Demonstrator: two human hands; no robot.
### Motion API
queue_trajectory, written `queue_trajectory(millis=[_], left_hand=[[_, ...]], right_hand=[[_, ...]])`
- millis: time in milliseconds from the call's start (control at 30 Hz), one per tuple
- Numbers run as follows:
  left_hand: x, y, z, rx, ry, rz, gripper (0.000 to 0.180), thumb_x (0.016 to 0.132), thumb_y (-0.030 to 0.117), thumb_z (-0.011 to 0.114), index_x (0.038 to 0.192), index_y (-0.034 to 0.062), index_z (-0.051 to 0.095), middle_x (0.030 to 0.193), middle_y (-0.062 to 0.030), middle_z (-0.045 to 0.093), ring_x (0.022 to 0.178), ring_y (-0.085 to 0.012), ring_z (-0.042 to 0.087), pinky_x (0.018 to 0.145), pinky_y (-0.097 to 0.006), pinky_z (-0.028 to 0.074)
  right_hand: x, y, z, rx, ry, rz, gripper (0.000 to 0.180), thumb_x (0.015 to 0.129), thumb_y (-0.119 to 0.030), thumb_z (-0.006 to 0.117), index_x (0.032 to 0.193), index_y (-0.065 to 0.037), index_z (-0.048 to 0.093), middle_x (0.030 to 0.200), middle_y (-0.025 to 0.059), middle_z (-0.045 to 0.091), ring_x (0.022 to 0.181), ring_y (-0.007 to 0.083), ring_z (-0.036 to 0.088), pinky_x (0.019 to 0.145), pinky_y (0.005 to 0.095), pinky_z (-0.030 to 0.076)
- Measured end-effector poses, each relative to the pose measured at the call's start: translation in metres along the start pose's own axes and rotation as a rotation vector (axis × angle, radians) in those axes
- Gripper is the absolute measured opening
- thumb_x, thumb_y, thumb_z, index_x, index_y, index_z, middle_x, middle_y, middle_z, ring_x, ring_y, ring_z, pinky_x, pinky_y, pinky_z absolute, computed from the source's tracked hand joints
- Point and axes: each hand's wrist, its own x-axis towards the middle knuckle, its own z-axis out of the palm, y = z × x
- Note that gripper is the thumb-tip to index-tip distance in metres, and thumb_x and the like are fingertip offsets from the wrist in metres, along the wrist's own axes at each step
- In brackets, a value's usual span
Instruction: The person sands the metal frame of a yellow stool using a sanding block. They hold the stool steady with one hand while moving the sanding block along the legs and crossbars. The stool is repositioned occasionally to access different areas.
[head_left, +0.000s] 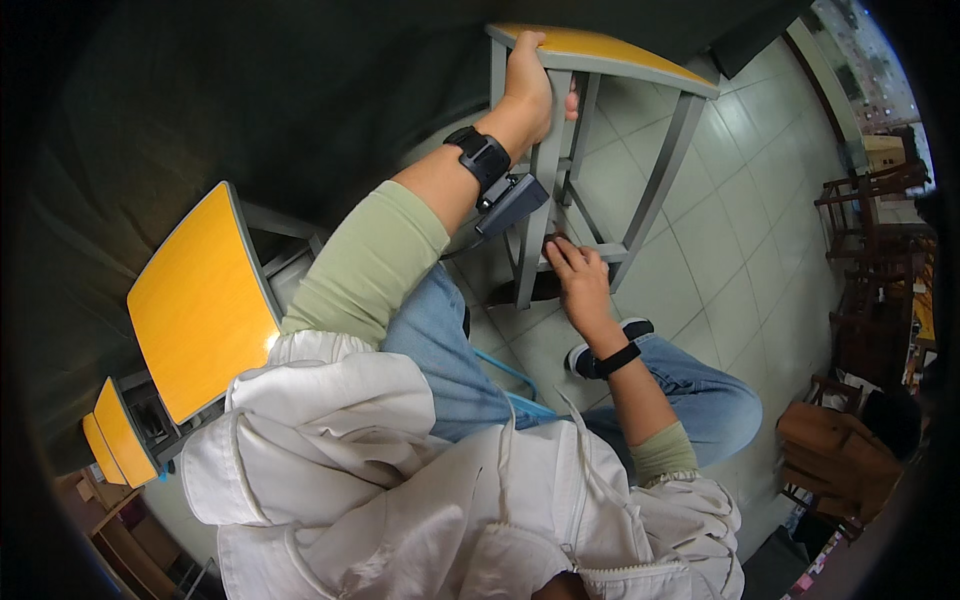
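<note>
A stool (610,47) with a yellow top and grey metal frame stands in front of me. My left hand (530,88) wraps round its near upper corner, thumb up at the top's edge and fingertips showing past the leg. Lower down, my right hand (583,285) is closed, its bent fingers at the low crossbar (612,252) between the legs. A small dark reddish-brown thing shows at those fingertips; its kind is mostly hidden. Behind the near leg, low by the floor, lies a dark brown shape (540,287) that I cannot name.
To my left stands another yellow-topped piece (200,300) with a grey frame, and a smaller yellow top (112,440) beyond it. Dark cloth (300,90) hangs along the far left. Brown wooden chairs (870,270) line the right side of the tiled floor (725,220).
</note>
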Motion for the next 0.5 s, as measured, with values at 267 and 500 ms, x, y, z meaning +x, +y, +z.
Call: queue_trajectory(millis=[267,500], left_hand=[[-0.007,-0.002,-0.001,0.004,0.028,0.0,0.047,0.088,0.049,0.035,0.084,0.0064,0.053,0.063,-0.0088,0.051,0.045,-0.0214,0.048,0.046,-0.039,0.043],[-0.005,-0.004,0.002,-0.016,0.06,-0.011,0.05,0.087,0.052,0.036,0.091,0.0053,0.054,0.064,-0.0081,0.05,0.047,-0.0205,0.047,0.047,-0.036,0.04]], right_hand=[[-0.021,0.045,-0.014,-0.313,-0.042,0.151,0.048,0.082,-0.006,0.053,0.129,0.002,0.052,0.129,0.0147,0.056,0.097,0.029,0.054,0.083,0.0368,0.045],[-0.011,-0.011,-0.004,-0.026,-0.016,0.132,0.053,0.079,-0.001,0.052,0.133,-0.004,0.052,0.13,0.0175,0.055,0.099,0.0327,0.053,0.088,0.0412,0.044]])
